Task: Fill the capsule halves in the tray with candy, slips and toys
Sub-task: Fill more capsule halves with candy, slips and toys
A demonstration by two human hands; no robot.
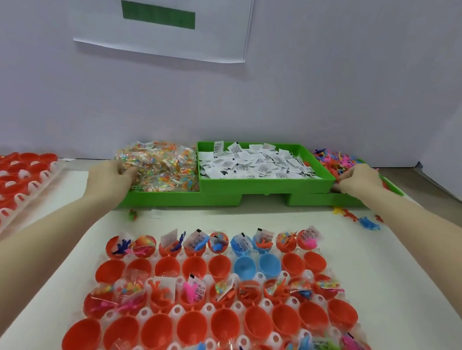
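The tray (pixel 241 341) of red and blue capsule halves (pixel 285 315) lies nearest the viewer, below both hands; some cups stand empty, others hold packets, slips and toys. The left grip (pixel 113 176) rests in the heap of candy packets (pixel 164 164). White printed slips (pixel 255 161) fill the bin between the grips. Bright toys (pixel 333 159) lie at the right grip (pixel 359 179).

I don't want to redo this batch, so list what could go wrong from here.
1. Toys already lie loose on the table by the right hand; more may spill from the heaped toy bin.
2. Slips stand high out of filled capsule halves; a passing forearm could knock them out.
3. Filled and empty halves alternate by row, so one could get skipped.
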